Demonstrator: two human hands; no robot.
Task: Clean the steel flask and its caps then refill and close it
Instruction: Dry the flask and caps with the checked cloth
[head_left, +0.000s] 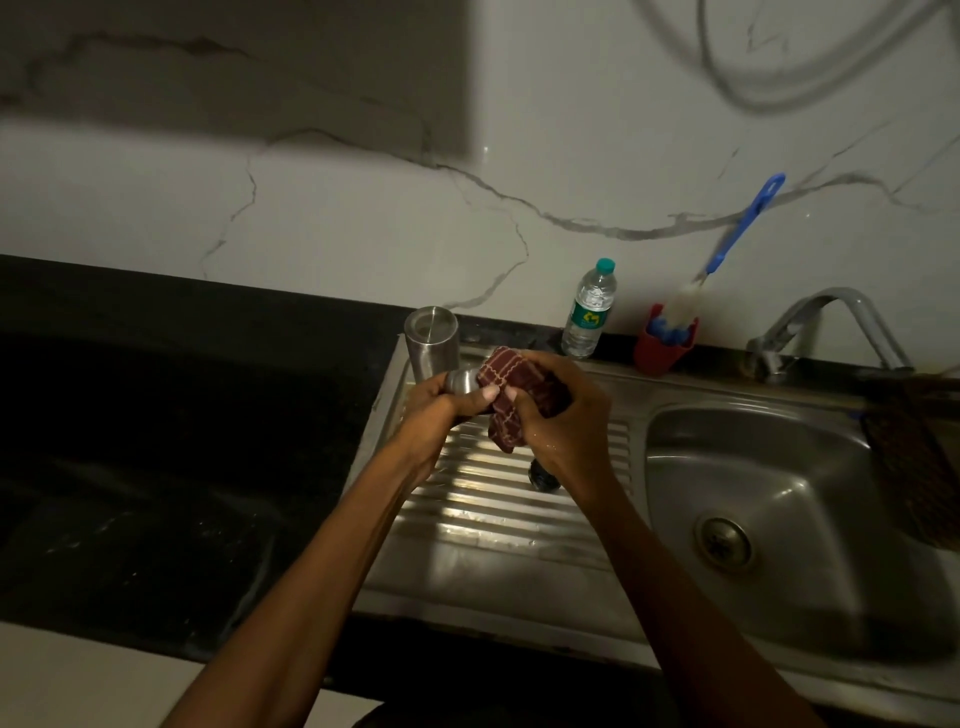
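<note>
Both hands worked over ribbed steel drainboard, likely so drips ran toward sink basin. Left hand gripped small shiny steel flask piece, cap or neck, could not tell; right hand clutched maroon checked cloth round it, apparently drying. Upright cylindrical steel cup-shaped part stood behind at black bench edge. Dark round cap lay on drainboard beneath right wrist. Clear plastic water bottle waited near wall, probably for refill.

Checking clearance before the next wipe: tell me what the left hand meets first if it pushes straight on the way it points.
The left hand points up and away towards the wall; first in line is probably the steel flask standing just beyond it, though depth is unclear.
</note>
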